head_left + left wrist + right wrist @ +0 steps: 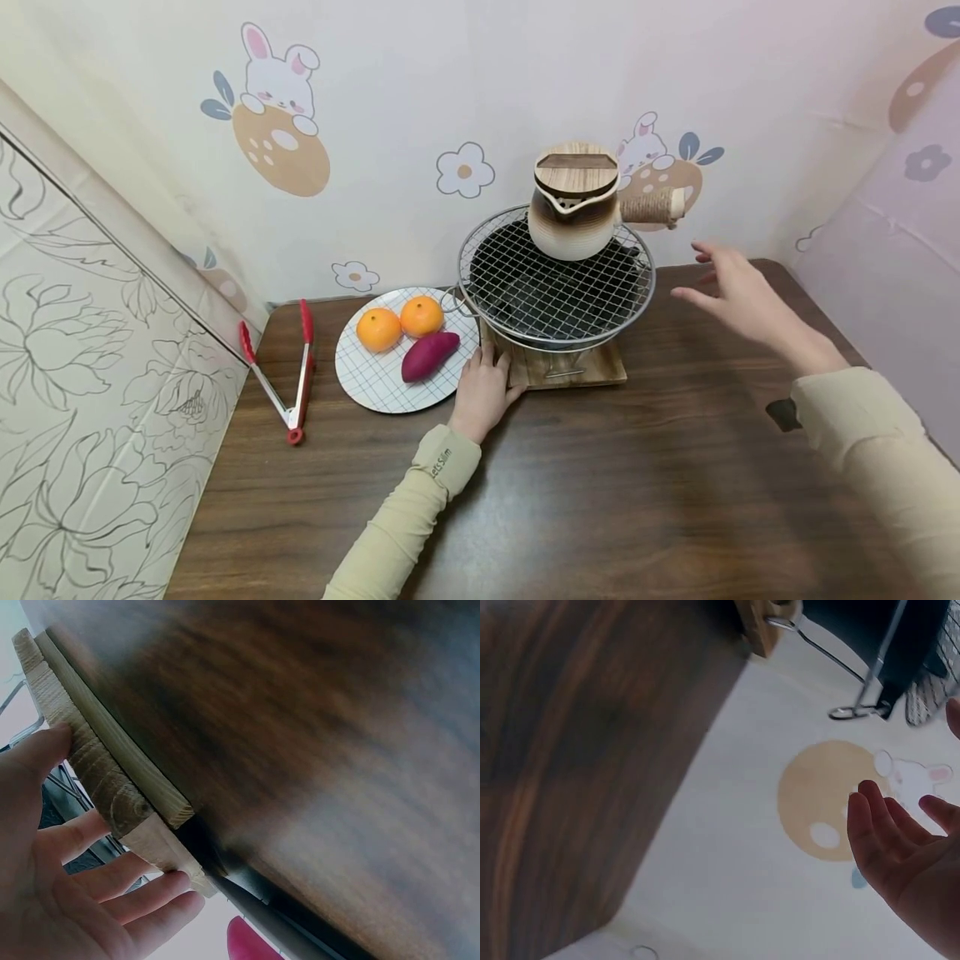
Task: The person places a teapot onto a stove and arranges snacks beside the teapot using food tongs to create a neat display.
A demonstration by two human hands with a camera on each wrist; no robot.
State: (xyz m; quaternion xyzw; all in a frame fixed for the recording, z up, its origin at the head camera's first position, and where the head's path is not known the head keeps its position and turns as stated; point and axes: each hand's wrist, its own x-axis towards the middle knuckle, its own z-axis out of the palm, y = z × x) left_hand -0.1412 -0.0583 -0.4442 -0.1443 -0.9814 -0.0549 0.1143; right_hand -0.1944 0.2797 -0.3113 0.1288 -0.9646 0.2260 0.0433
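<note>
My left hand (483, 387) rests against the front left corner of a wooden board (592, 375). In the left wrist view its thumb touches the board's edge, and its fingers reach along the side near the plate. The board bears a round grill stove, topped by a wire grate (555, 292) over a black pan. A cream and brown teapot (570, 237) with a wooden lid stands at the back of the grate, its rope-wrapped handle (647, 207) pointing right. My right hand (742, 300) is held in the air right of the grill, fingers apart, holding nothing.
Left of the board lies a white checked plate (390, 396) bearing two oranges (378, 330) and a purple sweet potato (429, 357). Red-tipped tongs (303, 392) lie spread at the table's left. Behind the brown table (600, 492) hangs a wall covering with rabbit prints.
</note>
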